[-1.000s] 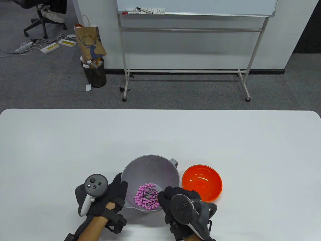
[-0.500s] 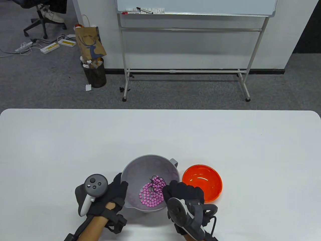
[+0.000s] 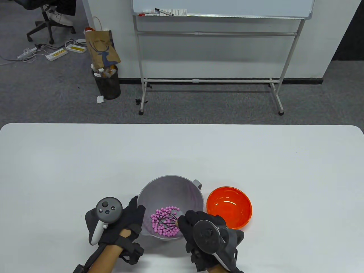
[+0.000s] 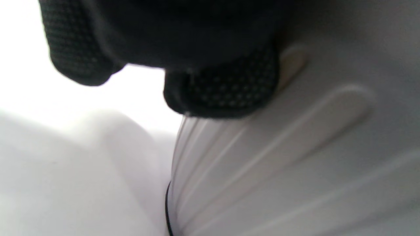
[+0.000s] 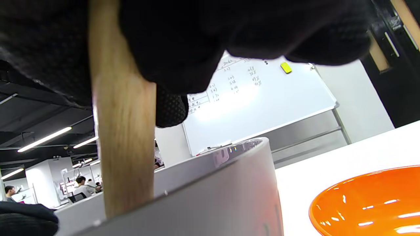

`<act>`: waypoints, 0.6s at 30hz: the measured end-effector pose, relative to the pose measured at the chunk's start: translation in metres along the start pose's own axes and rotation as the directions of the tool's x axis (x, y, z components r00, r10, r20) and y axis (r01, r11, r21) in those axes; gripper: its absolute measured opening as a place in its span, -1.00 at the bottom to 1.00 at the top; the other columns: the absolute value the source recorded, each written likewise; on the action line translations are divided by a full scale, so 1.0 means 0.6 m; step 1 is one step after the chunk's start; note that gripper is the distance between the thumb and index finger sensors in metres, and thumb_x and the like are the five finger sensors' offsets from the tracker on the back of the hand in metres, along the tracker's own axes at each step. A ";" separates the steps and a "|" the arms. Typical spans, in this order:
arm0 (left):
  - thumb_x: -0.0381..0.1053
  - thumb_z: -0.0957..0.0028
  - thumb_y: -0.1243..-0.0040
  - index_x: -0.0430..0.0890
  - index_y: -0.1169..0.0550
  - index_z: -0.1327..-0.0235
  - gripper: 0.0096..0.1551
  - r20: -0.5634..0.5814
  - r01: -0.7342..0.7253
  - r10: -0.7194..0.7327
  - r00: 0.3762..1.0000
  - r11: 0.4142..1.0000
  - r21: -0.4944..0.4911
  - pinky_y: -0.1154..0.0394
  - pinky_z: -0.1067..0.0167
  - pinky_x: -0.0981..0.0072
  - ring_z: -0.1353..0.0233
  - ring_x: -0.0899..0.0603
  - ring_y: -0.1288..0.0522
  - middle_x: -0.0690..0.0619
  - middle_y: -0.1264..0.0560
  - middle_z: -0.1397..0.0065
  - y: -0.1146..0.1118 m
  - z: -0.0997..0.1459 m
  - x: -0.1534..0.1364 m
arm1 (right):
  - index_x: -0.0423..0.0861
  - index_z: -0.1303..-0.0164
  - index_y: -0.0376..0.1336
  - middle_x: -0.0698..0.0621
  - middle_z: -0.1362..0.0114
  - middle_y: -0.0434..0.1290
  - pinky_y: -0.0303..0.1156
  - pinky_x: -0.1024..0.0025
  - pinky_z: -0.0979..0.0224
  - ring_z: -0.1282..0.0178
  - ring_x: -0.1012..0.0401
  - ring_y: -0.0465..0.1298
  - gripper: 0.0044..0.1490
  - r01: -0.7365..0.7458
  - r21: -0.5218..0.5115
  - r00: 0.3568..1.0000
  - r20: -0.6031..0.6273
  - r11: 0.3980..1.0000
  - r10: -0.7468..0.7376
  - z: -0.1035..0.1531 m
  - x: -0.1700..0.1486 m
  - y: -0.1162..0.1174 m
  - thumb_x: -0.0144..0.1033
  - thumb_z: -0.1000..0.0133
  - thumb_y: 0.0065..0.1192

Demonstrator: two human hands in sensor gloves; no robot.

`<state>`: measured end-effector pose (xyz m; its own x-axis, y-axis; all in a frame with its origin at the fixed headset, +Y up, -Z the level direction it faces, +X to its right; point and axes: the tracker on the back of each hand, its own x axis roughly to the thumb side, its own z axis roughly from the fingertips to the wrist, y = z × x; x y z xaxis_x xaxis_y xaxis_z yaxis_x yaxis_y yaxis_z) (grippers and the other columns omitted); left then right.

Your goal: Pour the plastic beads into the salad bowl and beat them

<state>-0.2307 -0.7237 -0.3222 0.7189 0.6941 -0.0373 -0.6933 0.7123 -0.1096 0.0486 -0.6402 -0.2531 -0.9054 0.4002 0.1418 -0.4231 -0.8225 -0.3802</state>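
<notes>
Beads point(image 3: 166, 221), pink, lie in the grey salad bowl point(image 3: 170, 189); whisk wires point(image 3: 166, 220) hide part of them. My right hand point(image 3: 204, 227) grips the wooden whisk handle point(image 5: 123, 137), fingers curled. My left hand point(image 3: 125, 224) rests straight-fingered against the bowl wall. Whiteboard writing point(image 5: 236, 80) is illegible. 1 orange bowl point(image 3: 229, 207) sits beside, cut off in the right wrist view.

I'm looking at an office: grey carpet point(image 3: 199, 105), a rolling whiteboard point(image 3: 221, 7) with markers point(image 3: 163, 12), an office chair point(image 3: 47, 21), power strips point(image 3: 58, 52), a full wastebasket point(image 3: 107, 82). Right wrist view is showing open-plan desks with people point(image 5: 78, 188) under strip lights point(image 5: 44, 139).
</notes>
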 end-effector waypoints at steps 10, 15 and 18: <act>0.21 -0.11 0.04 -0.18 -0.36 -0.43 -0.27 -0.002 -0.002 0.002 1.000 1.000 -0.001 -0.67 0.11 0.07 0.63 0.13 -0.66 0.08 -0.77 0.47 0.000 0.000 0.000 | -0.04 0.17 0.64 0.03 0.43 0.68 0.56 0.18 0.10 0.63 0.18 0.59 -0.46 -0.177 -0.145 0.984 0.009 0.973 0.180 0.001 -0.004 0.002 0.15 0.11 0.59; 0.21 -0.11 0.04 -0.18 -0.36 -0.43 -0.27 -0.003 -0.002 0.002 1.000 1.000 -0.001 -0.67 0.11 0.07 0.63 0.13 -0.66 0.08 -0.77 0.47 0.000 0.000 0.000 | -0.06 0.22 0.65 0.03 0.47 0.68 0.57 0.17 0.11 0.66 0.17 0.58 -0.47 -0.234 -0.152 0.970 0.029 0.960 0.241 0.007 0.006 -0.017 0.14 0.13 0.62; 0.21 -0.11 0.04 -0.18 -0.36 -0.43 -0.27 -0.004 -0.002 0.002 1.000 1.000 0.000 -0.67 0.11 0.07 0.63 0.13 -0.66 0.08 -0.77 0.47 0.000 0.000 0.000 | -0.07 0.25 0.66 0.02 0.50 0.67 0.57 0.18 0.13 0.68 0.18 0.58 -0.47 -0.229 -0.112 0.970 0.058 0.967 0.236 0.010 0.013 -0.027 0.13 0.14 0.63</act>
<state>-0.2306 -0.7236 -0.3219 0.7179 0.6949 -0.0415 -0.6946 0.7110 -0.1100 0.0481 -0.6262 -0.2406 -0.9803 0.1704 0.1003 -0.1977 -0.8415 -0.5027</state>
